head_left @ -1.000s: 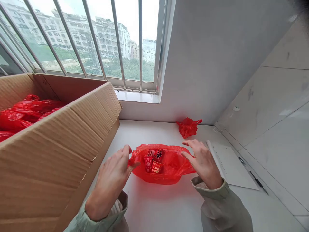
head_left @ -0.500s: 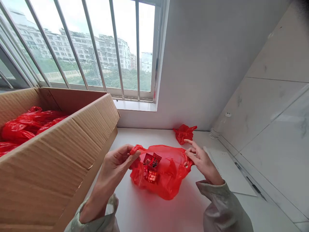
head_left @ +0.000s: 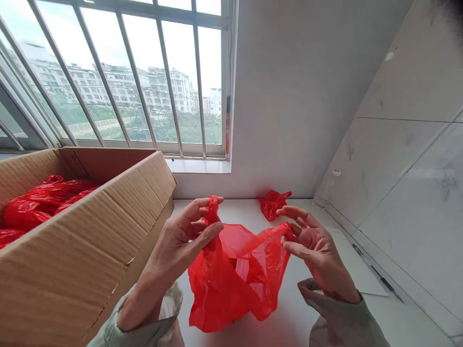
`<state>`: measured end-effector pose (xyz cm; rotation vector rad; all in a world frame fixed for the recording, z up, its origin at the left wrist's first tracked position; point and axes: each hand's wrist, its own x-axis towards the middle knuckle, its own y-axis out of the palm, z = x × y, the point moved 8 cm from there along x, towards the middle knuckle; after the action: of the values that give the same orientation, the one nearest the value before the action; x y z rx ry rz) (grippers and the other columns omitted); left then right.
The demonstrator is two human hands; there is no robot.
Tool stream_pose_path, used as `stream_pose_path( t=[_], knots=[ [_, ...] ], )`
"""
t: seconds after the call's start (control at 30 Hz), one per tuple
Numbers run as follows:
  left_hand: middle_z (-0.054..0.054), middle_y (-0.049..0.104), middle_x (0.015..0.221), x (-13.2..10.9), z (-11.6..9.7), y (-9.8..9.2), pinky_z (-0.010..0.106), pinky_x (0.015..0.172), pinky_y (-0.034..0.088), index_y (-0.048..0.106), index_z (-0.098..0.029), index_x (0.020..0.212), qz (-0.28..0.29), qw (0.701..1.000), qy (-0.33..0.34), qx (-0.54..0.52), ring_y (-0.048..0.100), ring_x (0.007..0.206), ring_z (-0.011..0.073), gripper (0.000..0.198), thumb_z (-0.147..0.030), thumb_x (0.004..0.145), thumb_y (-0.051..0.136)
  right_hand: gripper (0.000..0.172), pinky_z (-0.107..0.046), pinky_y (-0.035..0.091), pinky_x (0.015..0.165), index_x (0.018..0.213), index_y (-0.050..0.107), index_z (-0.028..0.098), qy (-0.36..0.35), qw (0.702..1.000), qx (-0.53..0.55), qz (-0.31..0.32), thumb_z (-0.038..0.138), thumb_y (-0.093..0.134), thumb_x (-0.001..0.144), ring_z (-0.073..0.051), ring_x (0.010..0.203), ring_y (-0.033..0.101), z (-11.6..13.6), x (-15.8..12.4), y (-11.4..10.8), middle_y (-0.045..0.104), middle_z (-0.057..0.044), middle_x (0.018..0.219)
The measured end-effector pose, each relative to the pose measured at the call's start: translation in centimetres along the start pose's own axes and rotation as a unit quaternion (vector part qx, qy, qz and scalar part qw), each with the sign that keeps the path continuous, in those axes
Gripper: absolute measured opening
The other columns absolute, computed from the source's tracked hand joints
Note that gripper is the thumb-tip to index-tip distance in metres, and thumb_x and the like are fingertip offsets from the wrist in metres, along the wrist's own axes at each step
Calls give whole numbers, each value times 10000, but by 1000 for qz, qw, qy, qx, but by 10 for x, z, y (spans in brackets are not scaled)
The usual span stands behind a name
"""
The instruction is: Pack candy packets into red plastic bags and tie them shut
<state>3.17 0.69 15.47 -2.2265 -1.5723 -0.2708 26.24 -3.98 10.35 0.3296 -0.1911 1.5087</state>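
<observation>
"Spreading the handles apart seems to be your step, with the thin red see-through plastic bag (head_left: 217, 296) over the middle of the white counter (head_left: 292, 332), well in from its right edge. Your left hand (head_left: 179, 241) is curled, fingers and thumb bent around the left handle (head_left: 213, 212). Your right hand (head_left: 318, 253) is looser, thumb standing off, the right handle (head_left: 287, 231) caught at its bent fingers."

"Is that right side pinched or just hooked, from where you stand?"

"You can't tell here. Your best hold is probably each handle's gathered part, both sides level; film this thin could tear or tip its contents if you tug unevenly."

"Can you read any wording?"

"None for you. A dark red piece (head_left: 233, 263) glimpsed inside the bag shows no legible print. The small crumpled red plastic bag (head_left: 273, 206) near the counter's back edge looks plain, as does the brown corrugated cardboard box (head_left: 90, 255) at the left. The white paper sheet (head_left: 361, 274) along the right edge has nothing you could make out."
</observation>
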Motion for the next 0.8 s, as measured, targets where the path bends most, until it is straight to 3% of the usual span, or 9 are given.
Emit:
stream_pose_path(
  t=[0.13,0.27,0.37,0.43,0.53,0.63,0.67,0.73,0.8],
  knots=[
    [0,632,816,-13,8,-12,194,513,527,540,-251,1233,46,995,3,84,601,621,114,408,-371,861,657,420,-342,551,809,1267,532,327,-63,979,-186,-45,237,603,864,-177,892,624,12,-5,-12,630,-57,1130],
    [36,696,927,-25,23,-18,239,616,589,592,-250,1197,95,982,-44,160,675,789,177,349,-401,883,617,350,-376,540,845,1236,581,296,-72,890,-446,-60,218,479,911,-197,932,649,14,-6,-15,648,-45,1153],
    [37,718,1018,-38,31,-25,257,701,607,674,-276,1096,148,967,-60,200,690,866,204,290,-410,839,670,354,-325,560,711,1259,565,292,-68,850,-510,-114,261,486,916,-176,800,670,24,-14,-26,661,-43,1126],
    [33,708,1090,-44,34,-39,281,757,609,662,-326,1146,140,966,-36,213,684,936,233,390,-413,773,738,406,-280,555,611,1294,540,312,-56,851,-510,-113,325,559,889,-168,772,677,28,-21,-31,655,-41,1148],
    [66,589,1324,-48,48,-61,419,935,559,445,-407,1392,89,966,-6,243,573,1190,328,860,-467,632,844,627,-277,566,619,1392,451,346,-21,862,-502,-58,404,675,809,-201,895,685,24,-28,-34,620,-52,1246],
    [114,267,1573,-45,75,-50,602,1099,349,119,-428,1517,143,966,1,216,267,1427,399,1192,-669,564,792,803,-335,576,734,1464,354,381,19,863,-505,8,380,729,754,-243,1015,658,11,-29,-29,573,-61,1343],
    [122,166,1605,-42,83,-40,630,1115,293,48,-418,1525,171,967,5,191,181,1455,405,1229,-738,557,734,772,-343,570,758,1460,366,381,26,863,-503,26,349,713,770,-243,1018,655,7,-28,-26,574,-61,1346],
    [140,53,1621,-32,96,-23,651,1132,217,-28,-377,1532,201,968,5,149,103,1470,406,1269,-800,555,662,555,-330,552,780,1378,490,343,32,869,-490,63,266,623,845,-217,968,661,1,-23,-16,625,-57,1268],
    [146,81,1617,-21,104,-8,657,1144,162,20,-347,1541,216,967,-3,138,82,1470,409,1270,-782,553,688,301,-297,530,760,1163,641,277,25,876,-470,104,184,514,906,-180,861,660,-2,-19,-3,692,-40,1072]
  ],
)
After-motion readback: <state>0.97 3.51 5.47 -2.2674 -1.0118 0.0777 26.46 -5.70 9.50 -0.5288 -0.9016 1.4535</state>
